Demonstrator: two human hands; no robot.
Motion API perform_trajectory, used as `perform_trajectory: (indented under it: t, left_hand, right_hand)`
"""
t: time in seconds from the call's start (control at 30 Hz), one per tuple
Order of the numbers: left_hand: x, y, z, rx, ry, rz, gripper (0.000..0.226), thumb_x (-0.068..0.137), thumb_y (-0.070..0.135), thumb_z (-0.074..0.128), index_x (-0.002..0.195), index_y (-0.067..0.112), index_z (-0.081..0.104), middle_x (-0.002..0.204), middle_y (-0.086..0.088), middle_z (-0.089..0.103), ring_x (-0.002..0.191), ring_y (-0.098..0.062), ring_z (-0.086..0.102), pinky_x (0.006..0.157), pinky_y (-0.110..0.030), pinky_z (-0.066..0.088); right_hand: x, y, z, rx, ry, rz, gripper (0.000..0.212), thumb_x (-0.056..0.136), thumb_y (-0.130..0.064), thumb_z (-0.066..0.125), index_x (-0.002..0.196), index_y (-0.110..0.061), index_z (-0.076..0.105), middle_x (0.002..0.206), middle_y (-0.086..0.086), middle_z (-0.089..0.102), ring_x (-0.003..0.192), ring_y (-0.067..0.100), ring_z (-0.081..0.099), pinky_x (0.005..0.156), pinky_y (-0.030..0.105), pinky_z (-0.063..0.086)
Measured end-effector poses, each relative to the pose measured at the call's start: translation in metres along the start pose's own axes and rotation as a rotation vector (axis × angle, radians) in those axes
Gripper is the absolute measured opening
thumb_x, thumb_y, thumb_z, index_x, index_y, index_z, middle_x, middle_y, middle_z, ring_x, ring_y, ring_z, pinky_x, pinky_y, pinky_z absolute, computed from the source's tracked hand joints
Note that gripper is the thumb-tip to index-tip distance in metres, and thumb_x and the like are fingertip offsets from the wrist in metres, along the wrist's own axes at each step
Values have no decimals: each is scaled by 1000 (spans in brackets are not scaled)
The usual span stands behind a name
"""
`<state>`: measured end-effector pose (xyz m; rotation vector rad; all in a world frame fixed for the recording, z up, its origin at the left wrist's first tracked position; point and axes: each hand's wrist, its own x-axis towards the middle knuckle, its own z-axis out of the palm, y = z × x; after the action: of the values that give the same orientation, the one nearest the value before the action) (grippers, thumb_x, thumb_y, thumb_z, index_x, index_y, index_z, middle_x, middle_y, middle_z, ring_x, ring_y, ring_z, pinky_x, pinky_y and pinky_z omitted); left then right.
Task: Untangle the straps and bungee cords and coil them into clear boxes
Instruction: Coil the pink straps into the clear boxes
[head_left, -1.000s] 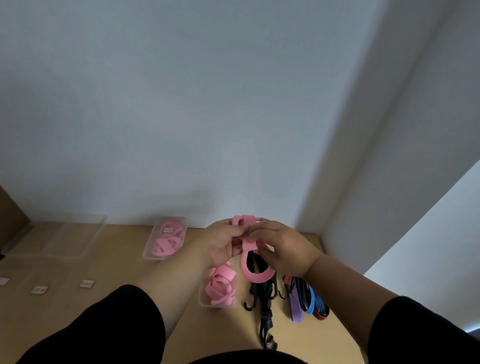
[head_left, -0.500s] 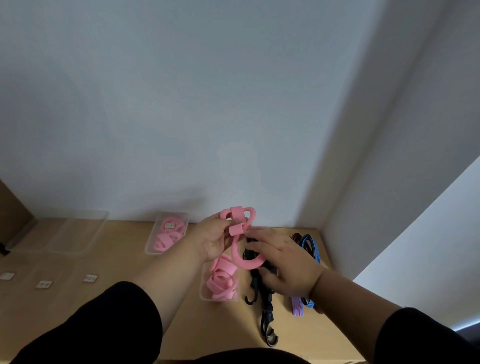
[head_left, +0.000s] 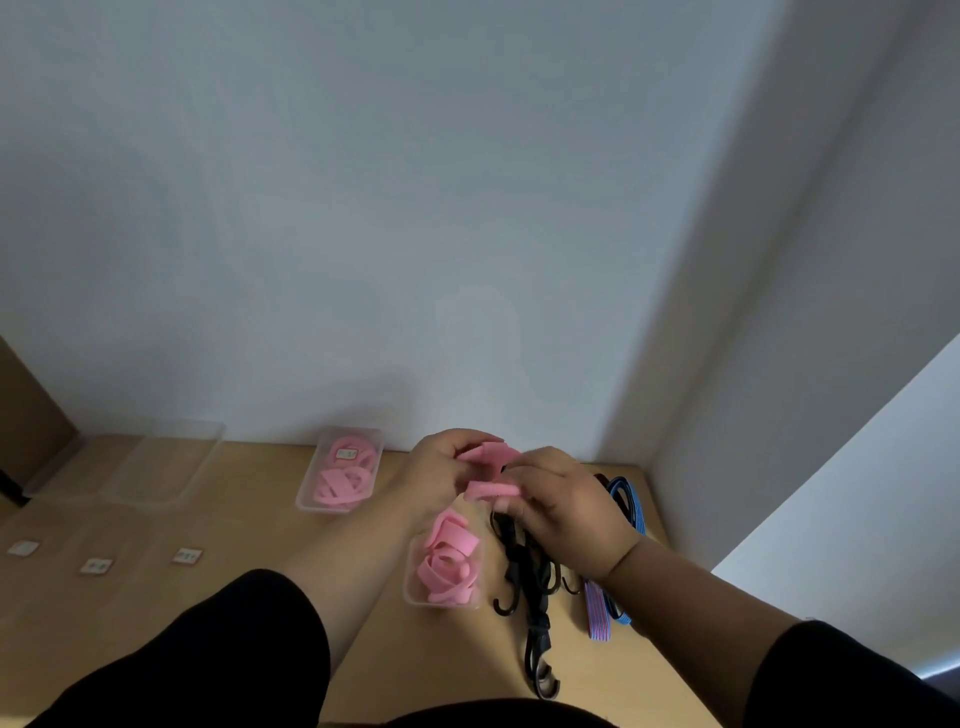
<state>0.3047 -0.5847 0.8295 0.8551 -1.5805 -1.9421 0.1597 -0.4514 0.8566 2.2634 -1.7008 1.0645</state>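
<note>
**Pink strap folded between both hands above the desk**

You hold a flat pink foam-like strap (head_left: 491, 470) in the air over the wooden desk (head_left: 249, 535), near the back wall. Your left hand (head_left: 441, 475) pinches its upper fold and your right hand (head_left: 563, 506) closes its fingers on the lower fold, so the strap shows as two short pink bands stacked between your fingertips; the rest of it is hidden behind your right hand.

Directly below your hands sits a small clear plastic box (head_left: 413, 582) filled with loosely coiled pink straps (head_left: 449, 564). Farther back and to the left, a second clear plastic box (head_left: 306, 501) near the wall also holds pink coils (head_left: 345, 475), with a small white label lying on top. At the far left, a larger shallow clear tray (head_left: 156, 467) stands with nothing visible inside.

Just right of the near box, black bungee cords with hooks (head_left: 530, 587) lie in a bundle on the desk, and beside them lie a blue cord (head_left: 628, 501) and a red-and-blue striped flat cord (head_left: 597, 613). Three small white tags (head_left: 96, 565) lie in a row on the left of the desk.
</note>
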Motion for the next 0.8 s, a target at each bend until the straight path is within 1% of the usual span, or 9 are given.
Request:
perform_trajectory:
  t: [0.13, 0.2, 0.3, 0.43, 0.5, 0.57, 0.63, 0.7, 0.8]
  left_hand:
    - [-2, 1, -3, 14, -40, 11, 48, 77, -19, 63, 96, 21, 80, 101, -8, 77, 95, -25, 74, 75, -33, 60]
    - [-5, 3, -5, -58, -77, -17, 46, 79, -20, 61, 96, 18, 80, 101, -12, 76, 94, -26, 74, 74, -31, 59]
    - [-10, 5, -5, -189, -162, -71, 41, 80, -19, 58, 96, 13, 80, 99, -17, 76, 92, -30, 75, 70, -33, 60]
    - [-13, 8, -4, -334, -225, -182, 27, 82, -4, 56, 89, 6, 80, 94, -24, 71, 83, -34, 73, 68, -45, 62]
    - [-16, 10, -4, -325, -326, -221, 24, 84, 13, 60, 98, 6, 78, 96, -22, 72, 85, -32, 72, 69, -44, 62]
    - [-18, 9, -1, -265, -324, -238, 32, 85, 29, 70, 108, 7, 72, 100, -19, 72, 89, -30, 72, 70, -41, 61]
    - [-19, 6, 2, -201, -282, -223, 43, 79, 27, 80, 115, 8, 66, 104, -17, 74, 96, -32, 72, 73, -40, 61]
    - [-19, 4, 3, -166, -266, -200, 47, 79, 15, 81, 121, 6, 62, 109, -16, 74, 102, -34, 71, 76, -40, 61]
    - [-18, 4, -1, -229, -234, -186, 40, 75, 8, 82, 112, 6, 69, 105, -18, 74, 100, -34, 72, 75, -38, 61]
  right_hand:
    - [6, 5, -3, 169, -1, 382, 16, 93, -25, 74, 108, -19, 76, 117, -7, 60, 112, 10, 57, 93, 13, 41]
    - [8, 6, -3, 253, -12, 506, 8, 94, -26, 72, 101, -29, 73, 109, -16, 65, 105, 0, 59, 85, 12, 45]
    - [9, 5, -3, 369, -7, 621, 16, 94, -29, 71, 90, -45, 68, 89, -19, 71, 84, 2, 66, 71, 19, 52]
    - [9, 5, -3, 428, -17, 625, 30, 94, -26, 71, 91, -56, 68, 91, -20, 72, 82, 4, 67, 72, 22, 55]
    - [9, 5, -3, 430, -24, 633, 32, 94, -27, 71, 92, -59, 67, 91, -19, 73, 82, 5, 67, 74, 27, 57]
    - [9, 7, -1, 422, -34, 645, 29, 94, -27, 71, 92, -56, 69, 89, -17, 73, 81, 5, 68, 75, 31, 58]
    - [8, 8, 0, 430, -43, 659, 26, 94, -25, 70, 94, -52, 71, 88, -15, 74, 83, 7, 69, 77, 35, 60]
    - [8, 8, 1, 450, -45, 672, 31, 95, -24, 69, 94, -55, 71, 90, -16, 75, 86, 7, 70, 81, 37, 60]
    - [9, 6, 0, 522, -58, 703, 35, 98, -26, 67, 95, -61, 71, 95, -18, 76, 92, 5, 71, 87, 37, 59]
